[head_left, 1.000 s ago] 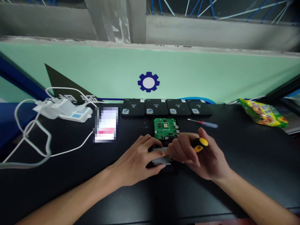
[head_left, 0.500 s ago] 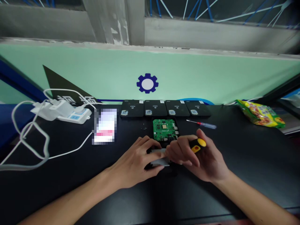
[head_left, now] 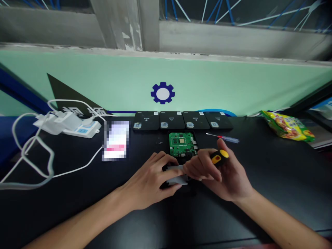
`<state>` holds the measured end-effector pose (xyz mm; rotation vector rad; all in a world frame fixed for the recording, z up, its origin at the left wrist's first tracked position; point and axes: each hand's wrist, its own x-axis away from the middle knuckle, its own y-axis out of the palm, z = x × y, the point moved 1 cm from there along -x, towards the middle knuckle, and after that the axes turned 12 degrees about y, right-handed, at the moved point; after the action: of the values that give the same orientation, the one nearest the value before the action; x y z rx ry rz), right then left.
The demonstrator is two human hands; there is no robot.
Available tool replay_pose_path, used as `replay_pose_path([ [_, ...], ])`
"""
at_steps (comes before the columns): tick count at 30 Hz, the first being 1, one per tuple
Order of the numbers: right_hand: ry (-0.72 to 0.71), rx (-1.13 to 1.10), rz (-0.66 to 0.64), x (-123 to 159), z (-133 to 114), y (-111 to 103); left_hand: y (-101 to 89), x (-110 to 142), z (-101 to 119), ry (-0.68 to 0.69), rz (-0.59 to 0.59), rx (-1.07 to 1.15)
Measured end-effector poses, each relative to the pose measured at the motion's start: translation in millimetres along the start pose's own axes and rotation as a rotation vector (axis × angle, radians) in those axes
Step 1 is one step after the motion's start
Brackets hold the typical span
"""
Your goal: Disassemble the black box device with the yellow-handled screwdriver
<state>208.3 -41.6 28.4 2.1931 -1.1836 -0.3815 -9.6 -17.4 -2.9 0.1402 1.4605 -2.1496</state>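
Note:
My left hand (head_left: 153,180) lies over a grey metal plate (head_left: 178,180) set in a dark casing, holding it between the thumb at its near edge and the fingers on top and at the far side. In my right hand (head_left: 220,173) is a screwdriver (head_left: 220,157) with a black and yellow handle; the fingers wrap round it and hide its shaft and tip. Just beyond both hands, a green circuit board (head_left: 181,143) sits face up in an open black case. Several tiny screws (head_left: 159,141) lie to the left of the board.
Several closed black boxes (head_left: 171,121) line the wall. A second screwdriver (head_left: 229,139) with a clear handle lies right of the board. On the left are a blurred phone (head_left: 116,140) and a white power strip (head_left: 89,128) with looping cables. A yellow-green snack bag (head_left: 287,126) rests far right.
Both hands keep nearly the same place and grip. The screwdriver handle has turned slightly in my right hand. The whole view has shifted a little.

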Motion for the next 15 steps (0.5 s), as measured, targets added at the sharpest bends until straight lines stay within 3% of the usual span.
replay_pose_path([
  [9,-0.006,-0.190,-0.045,1.8,-9.8,0.2,3.0,2.2,-1.0,0.038,0.050,-0.017],
  [15,-0.006,-0.151,0.008,0.2,-6.4,0.0,2.6,0.3,-0.5,0.076,0.076,-0.029],
])
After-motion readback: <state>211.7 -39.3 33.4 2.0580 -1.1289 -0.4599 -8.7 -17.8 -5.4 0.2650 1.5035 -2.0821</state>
